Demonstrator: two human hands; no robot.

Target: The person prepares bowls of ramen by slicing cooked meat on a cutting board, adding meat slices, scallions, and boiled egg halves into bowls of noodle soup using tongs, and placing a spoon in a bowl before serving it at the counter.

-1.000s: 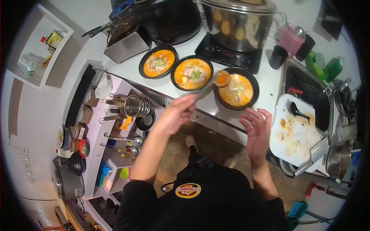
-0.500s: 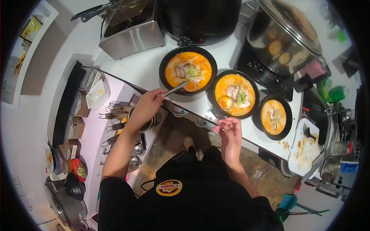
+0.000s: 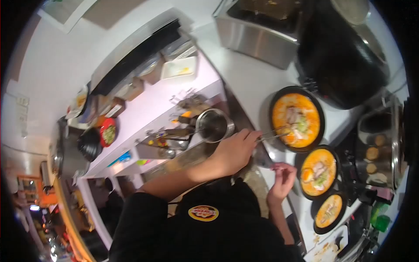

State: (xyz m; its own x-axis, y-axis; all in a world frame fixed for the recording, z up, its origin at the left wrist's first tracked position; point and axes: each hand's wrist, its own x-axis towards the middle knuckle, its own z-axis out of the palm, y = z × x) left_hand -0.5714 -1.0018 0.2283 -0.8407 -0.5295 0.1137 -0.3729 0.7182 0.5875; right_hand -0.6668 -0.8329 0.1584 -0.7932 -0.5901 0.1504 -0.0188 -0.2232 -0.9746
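My left hand (image 3: 235, 150) is closed around slim metal tongs (image 3: 270, 136), whose tips reach into the nearest black bowl (image 3: 322, 126) of orange soup. Sliced meat, chopped greens and an egg half lie in that soup, and the tips are beside the egg. My right hand (image 3: 281, 183), loosely bent with its fingers apart and nothing visible in it, hovers by the counter edge. A second soup bowl (image 3: 335, 172) with an egg half is close to its right. Beyond that sits a third, smaller-looking soup bowl (image 3: 315, 218).
A black cooker (image 3: 345, 56) and a steel appliance (image 3: 257, 41) stand behind the bowls. To the right is a large pot (image 3: 377, 144). On the left, a lower shelf holds a white tray (image 3: 179, 70), a steel container (image 3: 214, 125), several utensils and a red bowl (image 3: 108, 132).
My view has swung left, so the bowls appear farther right and more shelf shows. The tongs stay in my left hand at the same bowl; my right hand remains near the counter edge.
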